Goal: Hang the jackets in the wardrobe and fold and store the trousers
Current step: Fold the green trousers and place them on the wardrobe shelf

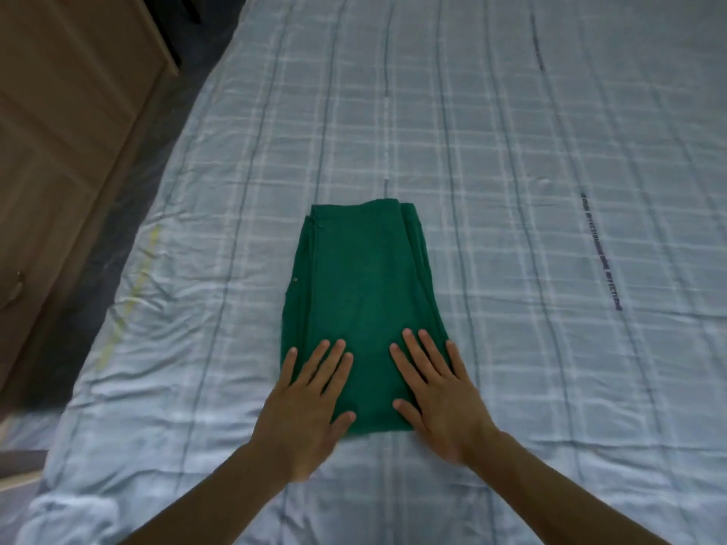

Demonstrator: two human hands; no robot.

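Two bare hands lie flat on a folded pair of green trousers point(364, 308), which sits on a bed point(550, 151) covered with a pale blue checked sheet, roughly midway between the bed's left and right edges and toward its near end. The left hand point(305, 407) covers the near left corner of the bundle; the right hand point(440, 391) covers the near right corner. On both, the fingers are straight and slightly spread, palms down, with nothing gripped; the heels of the palms overhang the near edge of the fabric onto the sheet.

This placement reads as a pressing or smoothing action: flat palms at the near fold would flatten the crease and push trapped air toward the far end, so that the bundle keeps its shape when lifted. That is a judgement from posture only.

Appearance of the trousers: a compact, roughly rectangular stack, somewhat narrower at the far end, of plain matte woven cloth in a deep green. Layered edges show along the far and right sides, indicating several thicknesses. A seam runs down the left side, with a small rivet or button point(295, 278) near it. The upper surface is largely smooth.

Wooden furniture point(59, 131), possibly the wardrobe, stands beyond the bed's left edge. No jackets are visible.
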